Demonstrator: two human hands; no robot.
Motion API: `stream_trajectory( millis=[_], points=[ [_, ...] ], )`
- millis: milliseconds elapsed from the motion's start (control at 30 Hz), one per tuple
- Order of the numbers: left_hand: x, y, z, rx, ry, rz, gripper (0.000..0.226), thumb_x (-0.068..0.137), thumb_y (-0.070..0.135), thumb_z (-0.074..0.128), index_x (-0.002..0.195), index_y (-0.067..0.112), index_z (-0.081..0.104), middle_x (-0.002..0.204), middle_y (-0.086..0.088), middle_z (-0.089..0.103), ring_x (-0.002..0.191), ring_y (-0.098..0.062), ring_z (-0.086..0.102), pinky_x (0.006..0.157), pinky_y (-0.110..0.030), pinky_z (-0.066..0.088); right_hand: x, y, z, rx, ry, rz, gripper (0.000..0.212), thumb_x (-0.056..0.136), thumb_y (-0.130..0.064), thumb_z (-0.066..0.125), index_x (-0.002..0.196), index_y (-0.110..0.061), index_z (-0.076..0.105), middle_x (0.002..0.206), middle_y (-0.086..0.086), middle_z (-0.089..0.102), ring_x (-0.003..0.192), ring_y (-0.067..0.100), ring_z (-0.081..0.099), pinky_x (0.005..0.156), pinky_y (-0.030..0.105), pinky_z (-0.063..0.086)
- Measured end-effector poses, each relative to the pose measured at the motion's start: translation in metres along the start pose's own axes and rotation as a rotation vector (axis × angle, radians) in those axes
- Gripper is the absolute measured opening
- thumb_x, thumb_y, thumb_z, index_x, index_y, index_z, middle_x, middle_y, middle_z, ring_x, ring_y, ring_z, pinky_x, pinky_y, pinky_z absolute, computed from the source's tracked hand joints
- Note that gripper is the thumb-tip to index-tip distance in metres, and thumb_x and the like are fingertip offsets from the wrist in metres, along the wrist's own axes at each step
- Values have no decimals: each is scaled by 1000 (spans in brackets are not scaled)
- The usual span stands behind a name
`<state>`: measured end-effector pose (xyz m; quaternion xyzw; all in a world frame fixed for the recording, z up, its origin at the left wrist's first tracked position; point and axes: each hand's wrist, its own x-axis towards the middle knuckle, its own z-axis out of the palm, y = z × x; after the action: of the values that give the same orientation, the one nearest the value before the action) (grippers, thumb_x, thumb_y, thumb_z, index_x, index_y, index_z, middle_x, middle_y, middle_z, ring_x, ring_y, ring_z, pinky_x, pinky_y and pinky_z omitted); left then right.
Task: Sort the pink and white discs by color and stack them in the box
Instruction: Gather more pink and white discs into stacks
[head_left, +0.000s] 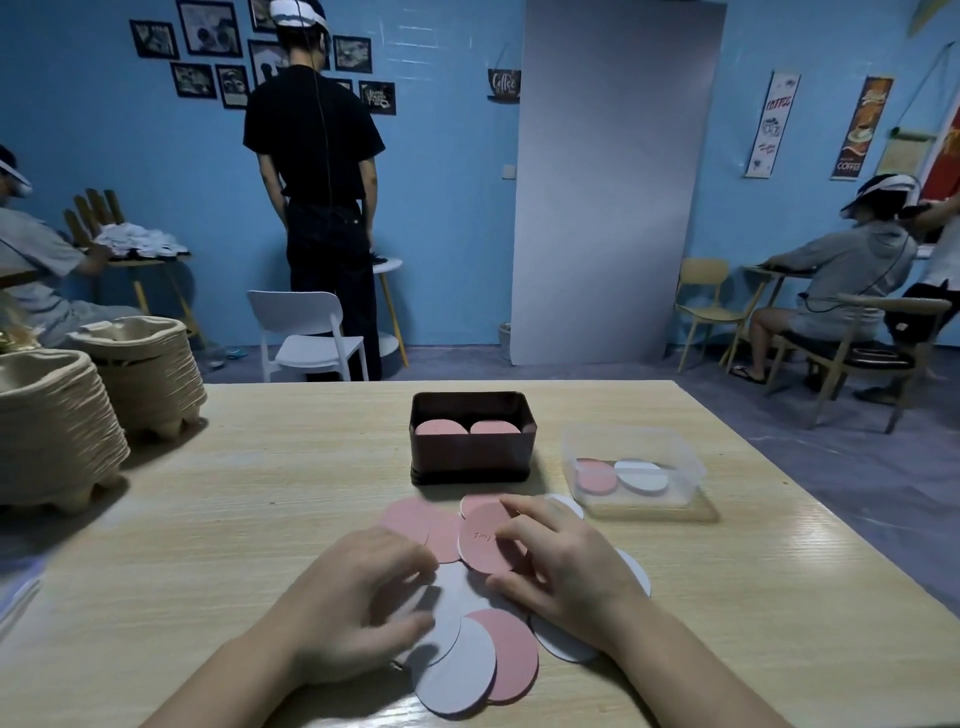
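Several pink discs (415, 522) and white discs (457, 675) lie overlapping on the wooden table (260, 493) in front of me. My right hand (566, 566) pinches a pink disc (480, 543), tilted up off the pile, between thumb and fingers. My left hand (358, 608) rests with curled fingers on the white discs at the pile's left. Behind the pile stands a dark brown box (470, 457) with two pink stacks (441, 428) side by side inside.
A clear plastic tub (634, 441) at the right holds a pink and a white disc. Two stacks of paper pulp trays (57, 431) stand at the table's left. Other people, chairs and small tables fill the room beyond the far edge.
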<state>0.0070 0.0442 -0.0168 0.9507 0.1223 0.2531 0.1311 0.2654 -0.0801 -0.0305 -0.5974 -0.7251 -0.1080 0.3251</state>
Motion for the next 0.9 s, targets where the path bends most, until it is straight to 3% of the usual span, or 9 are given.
stream_trajectory(
  millis=[100, 167, 400, 533, 667, 800, 900],
  points=[
    [-12, 4, -5, 10, -96, 15, 48, 76, 55, 75, 119, 37, 62, 123, 28, 58, 120, 5, 50, 102, -26, 38, 0, -2, -1, -3, -17, 2, 34, 83, -50, 73, 101, -25, 61, 136, -7, 57, 117, 16, 58, 82, 34, 55],
    [-18, 6, -6, 18, -102, 5, 56, 73, 58, 76, 123, 39, 61, 128, 32, 54, 126, 7, 46, 105, -22, 33, -1, -6, -4, 7, -16, 8, 35, 84, -51, 72, 103, -24, 62, 137, -8, 56, 118, 17, 58, 84, 36, 55],
    [-26, 9, -6, 47, 4, -26, 55, 76, 62, 78, 122, 35, 64, 113, 26, 62, 110, 7, 54, 94, -27, 46, -22, -27, -6, 13, -59, 12, 38, 86, -58, 68, 107, -27, 61, 142, -10, 52, 122, 13, 54, 90, 27, 51],
    [-19, 7, -3, 129, 196, -40, 48, 77, 56, 78, 113, 25, 67, 122, 16, 67, 110, -4, 62, 86, -30, 55, -20, -29, -5, 8, -48, 50, 39, 85, -58, 67, 108, -28, 61, 142, -12, 52, 123, 12, 53, 90, 25, 50],
    [-8, 4, 2, 141, 254, -56, 50, 83, 57, 70, 112, 18, 66, 127, 5, 68, 114, -12, 63, 91, -28, 51, -11, -28, -1, 21, -37, 85, 39, 83, -55, 69, 109, -27, 60, 141, -13, 53, 121, 11, 52, 91, 28, 51],
    [-3, 1, 10, 148, 230, -28, 53, 81, 55, 77, 114, 17, 63, 129, 2, 67, 115, -15, 63, 93, -29, 52, -2, -30, 6, 55, -70, 86, 55, 83, -53, 71, 129, -33, 50, 134, -14, 55, 120, 6, 49, 93, 14, 38],
    [2, 1, 14, 141, 212, 15, 57, 82, 61, 75, 117, 18, 59, 129, 1, 67, 113, -17, 64, 91, -30, 53, 3, -36, 14, 102, -101, 54, 64, 85, -54, 69, 140, -32, 46, 137, -13, 55, 123, 7, 50, 98, 18, 41]
  ],
)
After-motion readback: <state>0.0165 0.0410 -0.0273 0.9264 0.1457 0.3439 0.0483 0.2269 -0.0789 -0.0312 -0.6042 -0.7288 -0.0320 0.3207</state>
